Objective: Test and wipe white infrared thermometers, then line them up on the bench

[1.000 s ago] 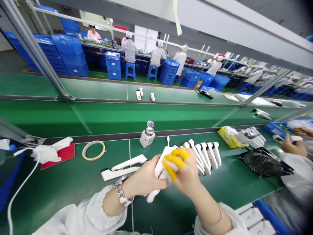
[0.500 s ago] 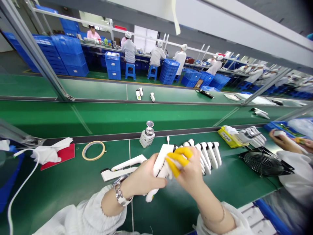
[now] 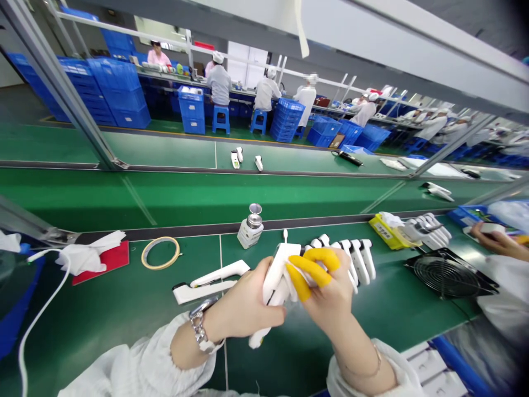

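White plastic handset [image 3: 276, 275] sat above the green tabletop [image 3: 124, 309], gripped at its lower body by the left hand [image 3: 243, 306]. Right hand [image 3: 326, 292], fingers [image 3: 308, 267] yellow-capped, pressed a cloth against its head; steady support suited firm, even wiping.

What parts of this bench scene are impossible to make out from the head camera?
- Middle of the white device: covered by the left hand and right hand.
- Bottle label: print too small to read.
- Co-worker's hand: partly cut off by the right edge.
- White cable: runs off the bottom edge, its end unseen.
- Distant workers: faces blurred or too small.
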Tool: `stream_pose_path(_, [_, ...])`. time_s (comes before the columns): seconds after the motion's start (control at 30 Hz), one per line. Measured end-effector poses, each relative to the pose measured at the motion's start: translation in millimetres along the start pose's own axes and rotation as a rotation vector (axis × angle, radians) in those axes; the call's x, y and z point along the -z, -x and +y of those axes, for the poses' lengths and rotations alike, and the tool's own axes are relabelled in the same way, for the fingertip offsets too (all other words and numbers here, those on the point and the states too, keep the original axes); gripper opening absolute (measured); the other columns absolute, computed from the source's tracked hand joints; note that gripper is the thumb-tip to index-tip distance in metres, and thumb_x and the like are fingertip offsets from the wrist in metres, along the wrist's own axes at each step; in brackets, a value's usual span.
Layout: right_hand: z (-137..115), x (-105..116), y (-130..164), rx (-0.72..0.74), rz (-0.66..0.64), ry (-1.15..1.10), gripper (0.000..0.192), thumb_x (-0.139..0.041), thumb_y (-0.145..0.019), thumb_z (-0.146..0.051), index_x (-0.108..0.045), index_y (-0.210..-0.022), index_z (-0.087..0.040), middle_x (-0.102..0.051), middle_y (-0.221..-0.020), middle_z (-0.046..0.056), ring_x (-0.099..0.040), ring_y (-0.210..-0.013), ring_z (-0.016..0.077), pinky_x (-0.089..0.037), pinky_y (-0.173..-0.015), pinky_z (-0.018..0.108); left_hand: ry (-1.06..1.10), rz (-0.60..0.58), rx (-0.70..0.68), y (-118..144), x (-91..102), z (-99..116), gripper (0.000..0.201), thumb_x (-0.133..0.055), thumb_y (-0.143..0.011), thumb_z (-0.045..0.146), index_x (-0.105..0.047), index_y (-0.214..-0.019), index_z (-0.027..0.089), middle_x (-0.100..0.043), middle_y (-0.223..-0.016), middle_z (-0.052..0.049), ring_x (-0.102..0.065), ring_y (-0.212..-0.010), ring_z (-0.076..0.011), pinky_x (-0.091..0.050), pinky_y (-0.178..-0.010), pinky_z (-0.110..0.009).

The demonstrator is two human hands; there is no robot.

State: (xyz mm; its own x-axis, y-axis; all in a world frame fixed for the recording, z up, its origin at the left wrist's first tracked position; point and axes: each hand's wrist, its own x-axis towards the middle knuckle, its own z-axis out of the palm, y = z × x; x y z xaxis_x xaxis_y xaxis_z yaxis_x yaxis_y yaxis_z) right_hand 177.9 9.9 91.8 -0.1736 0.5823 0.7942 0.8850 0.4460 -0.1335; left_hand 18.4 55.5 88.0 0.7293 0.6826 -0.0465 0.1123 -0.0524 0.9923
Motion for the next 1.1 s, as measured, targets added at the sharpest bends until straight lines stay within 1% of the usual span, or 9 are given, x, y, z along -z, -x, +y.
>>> stream_pose_path(0.13, [1,-2,-5,0.035,-0.136,-0.071,0.022,-0.06,-0.074,-0.01,-0.058,-0.091,-0.023,-0.055,-0.085,0.004,-0.049,-0.079,0.0219,-0.035,-0.069,0.041,0.043,-0.029,-0.013,-2,-0.4,-4,0.059,-0.059,-0.061,0.007,-0.041,-0.115,0.022,-0.06,-0.094,-0.001,-0.06,-0.088,-0.0221,-0.048,-0.07,-0.031])
stream_pose_path(0.27, [2,-1,-8,-0.024,-0.077,0.039,0.018,-0.06,-0.075,-0.012,-0.06,-0.088,-0.024,-0.057,-0.084,0.004,-0.047,-0.079,0.0222,-0.033,-0.072,0.043,-0.019,-0.028,0.025,-2,-2.9,-7,0.049,-0.059,-0.064,0.012,-0.043,-0.109,0.021,-0.061,-0.082,0.0,-0.06,-0.081,-0.0223,-0.048,-0.064,-0.031])
stream_pose_path(0.4, [1,-1,-10,-0.007,-0.231,-0.063,0.017,-0.057,-0.074,-0.011,-0.062,-0.086,-0.023,-0.059,-0.082,0.004,-0.048,-0.079,0.0222,-0.033,-0.071,0.042,-0.011,-0.028,0.009,-2,-5.4,-10,0.052,-0.058,-0.061,0.008,-0.043,-0.109,0.021,-0.063,-0.09,-0.002,-0.06,-0.08,-0.0212,-0.046,-0.065,-0.03])
stream_pose_path(0.5, [2,-4,-10,-0.079,-0.173,0.098,0.012,-0.056,-0.078,-0.017,-0.065,-0.084,-0.023,-0.059,-0.084,0.007,-0.047,-0.081,0.0247,-0.032,-0.073,0.044,-0.015,-0.026,0.026,-2,-6.0,-12,0.05,-0.059,-0.063,0.011,-0.045,-0.11,0.021,-0.063,-0.093,-0.003,-0.059,-0.078,-0.021,-0.046,-0.063,-0.03])
stream_pose_path(0.67, [10,-7,-7,-0.042,-0.218,0.048,0.016,-0.056,-0.077,-0.015,-0.065,-0.086,-0.025,-0.06,-0.084,0.004,-0.049,-0.08,0.023,-0.035,-0.073,0.044,0.022,-0.008,0.031,-5,-4.6,-14,0.06,-0.06,-0.061,0.007,-0.043,-0.116,0.02,-0.062,-0.096,-0.003,-0.058,-0.086,-0.0214,-0.046,-0.069,-0.03])
stream_pose_path(0.8, [38,6,-2,-0.29,0.059,0.156,0.009,-0.06,-0.079,-0.023,-0.067,-0.084,-0.021,-0.058,-0.085,0.006,-0.052,-0.081,0.0228,-0.041,-0.074,0.043,-0.008,-0.009,0.048,-5,-1.1,-11,0.062,-0.061,-0.064,0.012,-0.04,-0.121,0.024,-0.061,-0.097,-0.002,-0.058,-0.079,-0.0203,-0.046,-0.065,-0.031])
stream_pose_path(0.9, [51,17,4,-0.45,0.242,0.018,0.009,-0.065,-0.076,-0.022,-0.066,-0.085,-0.021,-0.056,-0.087,0.005,-0.054,-0.08,0.02,-0.044,-0.075,0.039,-0.004,-0.023,0.084,-6,1.1,-10,0.068,-0.063,-0.064,0.013,-0.036,-0.125,0.027,-0.06,-0.101,-0.002,-0.058,-0.084,-0.0222,-0.047,-0.066,-0.032])
stream_pose_path(1.0, [51,21,10,-0.498,0.304,-0.14,0.012,-0.067,-0.073,-0.019,-0.065,-0.085,-0.023,-0.057,-0.088,0.003,-0.055,-0.081,0.0194,-0.044,-0.076,0.039,0.018,-0.052,0.127,-7,1.8,-11,0.069,-0.064,-0.064,0.015,-0.036,-0.126,0.027,-0.06,-0.097,-0.002,-0.06,-0.079,-0.0225,-0.048,-0.062,-0.032])
stream_pose_path(1.1, [47,20,13,-0.514,0.323,-0.197,0.014,-0.068,-0.072,-0.018,-0.066,-0.084,-0.023,-0.058,-0.087,0.003,-0.055,-0.083,0.0199,-0.043,-0.078,0.04,0.051,-0.072,0.149,-8,1.5,-14,0.07,-0.064,-0.064,0.015,-0.036,-0.126,0.028,-0.06,-0.096,-0.002,-0.061,-0.079,-0.0233,-0.048,-0.062,-0.032])
